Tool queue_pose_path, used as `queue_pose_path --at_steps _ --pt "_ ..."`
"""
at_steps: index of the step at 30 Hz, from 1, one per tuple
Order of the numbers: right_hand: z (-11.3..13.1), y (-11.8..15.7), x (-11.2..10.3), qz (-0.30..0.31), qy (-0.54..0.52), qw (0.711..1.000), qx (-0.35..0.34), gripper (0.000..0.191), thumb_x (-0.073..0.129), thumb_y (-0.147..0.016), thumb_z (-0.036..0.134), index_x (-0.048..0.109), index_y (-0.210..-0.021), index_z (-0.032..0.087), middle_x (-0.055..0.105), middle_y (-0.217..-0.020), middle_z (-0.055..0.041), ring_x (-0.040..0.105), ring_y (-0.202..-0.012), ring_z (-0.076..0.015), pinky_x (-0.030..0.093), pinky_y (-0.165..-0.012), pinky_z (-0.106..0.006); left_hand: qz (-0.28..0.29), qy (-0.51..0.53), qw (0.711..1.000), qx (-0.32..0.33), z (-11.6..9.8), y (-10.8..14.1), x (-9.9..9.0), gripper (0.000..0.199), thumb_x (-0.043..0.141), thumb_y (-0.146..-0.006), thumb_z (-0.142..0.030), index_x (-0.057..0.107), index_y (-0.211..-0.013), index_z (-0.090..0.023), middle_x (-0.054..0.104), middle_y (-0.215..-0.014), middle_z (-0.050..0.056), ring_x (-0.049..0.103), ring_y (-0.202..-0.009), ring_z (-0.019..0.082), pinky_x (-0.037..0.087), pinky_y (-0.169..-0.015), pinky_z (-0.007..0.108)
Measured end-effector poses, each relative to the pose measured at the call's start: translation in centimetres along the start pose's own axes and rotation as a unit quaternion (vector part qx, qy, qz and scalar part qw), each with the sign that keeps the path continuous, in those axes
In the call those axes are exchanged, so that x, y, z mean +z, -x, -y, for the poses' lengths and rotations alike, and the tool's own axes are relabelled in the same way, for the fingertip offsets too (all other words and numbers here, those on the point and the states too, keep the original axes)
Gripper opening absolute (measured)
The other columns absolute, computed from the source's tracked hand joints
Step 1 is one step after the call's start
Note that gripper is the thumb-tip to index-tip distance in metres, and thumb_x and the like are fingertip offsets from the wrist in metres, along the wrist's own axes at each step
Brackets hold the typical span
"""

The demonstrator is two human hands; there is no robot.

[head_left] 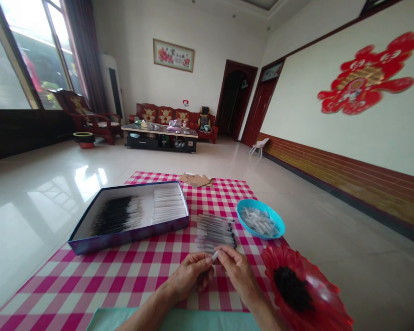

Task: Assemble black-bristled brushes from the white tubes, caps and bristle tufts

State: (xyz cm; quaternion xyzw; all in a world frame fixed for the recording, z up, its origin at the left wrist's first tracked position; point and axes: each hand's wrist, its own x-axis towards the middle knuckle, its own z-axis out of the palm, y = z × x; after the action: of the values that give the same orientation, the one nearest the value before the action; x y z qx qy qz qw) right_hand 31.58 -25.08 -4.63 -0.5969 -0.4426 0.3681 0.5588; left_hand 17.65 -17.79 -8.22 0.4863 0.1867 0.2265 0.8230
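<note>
My left hand and my right hand meet over the checkered cloth, both closed on a small whitish translucent piece held between their fingertips. Just beyond them lies a row of clear pens with dark ends. To the right, a blue bowl holds many small whitish pieces. Nearer, a red petal-shaped bowl contains small black pieces. On the left, a shallow box holds thin black-and-clear rods and white rods.
The pink-and-white checkered cloth covers the table. Pieces of brown cardboard lie at its far edge. A pale green cloth is at the near edge. Farther back stand a low table and a small chair.
</note>
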Motion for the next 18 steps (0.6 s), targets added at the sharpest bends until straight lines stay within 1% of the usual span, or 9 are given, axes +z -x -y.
queue_pose_path --at_steps 4,6,8,9,10,11,13,15,18 --pt "-0.9 0.6 0.7 -0.076 -0.02 0.997 -0.003 0.036 0.063 -0.075 0.052 0.071 -0.089 0.02 0.071 -0.081 -0.0042 0.064 -0.079 -0.0228 0.051 -0.072 -0.03 0.008 -0.069 0.998 0.002 -0.5 0.1 -0.1 0.032 0.06 -0.078 -0.045 0.06 -0.081 -0.013 0.056 -0.058 -0.001 0.044 -0.041 0.006 0.028 -0.037 0.018" --pt "-1.3 1.1 1.3 -0.097 -0.029 0.995 -0.006 0.038 0.061 -0.076 0.053 0.07 -0.094 0.022 0.07 -0.08 -0.0033 0.064 -0.077 -0.0218 0.05 -0.069 -0.029 -0.005 -0.161 0.986 0.033 -2.1 0.2 -0.3 0.034 0.056 -0.08 -0.045 0.063 -0.086 -0.012 0.057 -0.059 -0.001 0.045 -0.043 0.007 0.031 -0.04 0.018" --pt "-1.7 1.5 2.0 -0.101 -0.041 0.994 0.0 0.04 0.06 -0.075 0.055 0.069 -0.098 0.023 0.069 -0.077 -0.0028 0.063 -0.073 -0.0212 0.051 -0.065 -0.029 -0.055 -0.286 0.952 0.095 -4.7 0.3 -1.1 0.033 0.052 -0.083 -0.043 0.066 -0.089 -0.013 0.058 -0.061 0.0 0.049 -0.049 0.009 0.037 -0.046 0.02" --pt "-1.8 1.7 2.3 -0.101 -0.048 0.994 0.003 0.041 0.061 -0.074 0.055 0.069 -0.098 0.023 0.069 -0.075 -0.003 0.063 -0.071 -0.0214 0.051 -0.064 -0.029 -0.097 -0.359 0.919 0.131 -6.3 0.2 -1.7 0.032 0.05 -0.085 -0.042 0.067 -0.089 -0.014 0.059 -0.064 0.0 0.052 -0.054 0.01 0.039 -0.051 0.02" --pt "-1.9 1.8 2.6 -0.105 -0.055 0.993 0.004 0.042 0.062 -0.072 0.056 0.069 -0.097 0.023 0.069 -0.075 -0.0035 0.063 -0.071 -0.022 0.051 -0.064 -0.029 -0.147 -0.441 0.871 0.159 -8.0 0.0 -2.5 0.031 0.049 -0.086 -0.04 0.068 -0.089 -0.016 0.061 -0.067 0.0 0.055 -0.06 0.012 0.041 -0.057 0.021" --pt "-2.0 1.8 2.9 -0.109 -0.061 0.992 0.004 0.043 0.064 -0.07 0.057 0.07 -0.095 0.023 0.069 -0.076 -0.004 0.064 -0.072 -0.0227 0.052 -0.065 -0.03 -0.196 -0.527 0.809 0.173 -9.6 -0.3 -3.4 0.029 0.049 -0.087 -0.038 0.069 -0.09 -0.018 0.062 -0.073 0.001 0.057 -0.068 0.014 0.043 -0.064 0.023" --pt "-2.1 1.8 3.3 -0.118 -0.068 0.991 0.005 0.044 0.066 -0.066 0.058 0.071 -0.091 0.023 0.071 -0.078 -0.0051 0.065 -0.073 -0.024 0.052 -0.067 -0.031 -0.279 -0.669 0.675 0.137 -12.4 -1.4 -5.8 0.025 0.047 -0.087 -0.028 0.068 -0.099 -0.022 0.065 -0.091 0.003 0.059 -0.083 0.017 0.043 -0.077 0.025" --pt "-2.2 1.8 3.5 -0.133 -0.072 0.988 0.016 0.045 0.067 -0.063 0.059 0.071 -0.089 0.023 0.072 -0.081 -0.0056 0.066 -0.075 -0.0252 0.053 -0.067 -0.032 -0.303 -0.699 0.638 0.11 -14.2 -3.0 -8.2 0.027 0.048 -0.086 -0.023 0.068 -0.104 -0.02 0.064 -0.1 0.007 0.058 -0.093 0.02 0.042 -0.083 0.029" --pt "-2.6 1.6 3.6 -0.144 -0.075 0.986 0.029 0.045 0.066 -0.063 0.06 0.072 -0.09 0.024 0.073 -0.083 -0.0061 0.067 -0.077 -0.0263 0.053 -0.067 -0.032 -0.312 -0.724 0.61 0.079 -15.0 -5.6 -11.0 0.024 0.051 -0.084 -0.02 0.07 -0.098 -0.018 0.064 -0.101 0.01 0.054 -0.1 0.023 0.041 -0.085 0.032"
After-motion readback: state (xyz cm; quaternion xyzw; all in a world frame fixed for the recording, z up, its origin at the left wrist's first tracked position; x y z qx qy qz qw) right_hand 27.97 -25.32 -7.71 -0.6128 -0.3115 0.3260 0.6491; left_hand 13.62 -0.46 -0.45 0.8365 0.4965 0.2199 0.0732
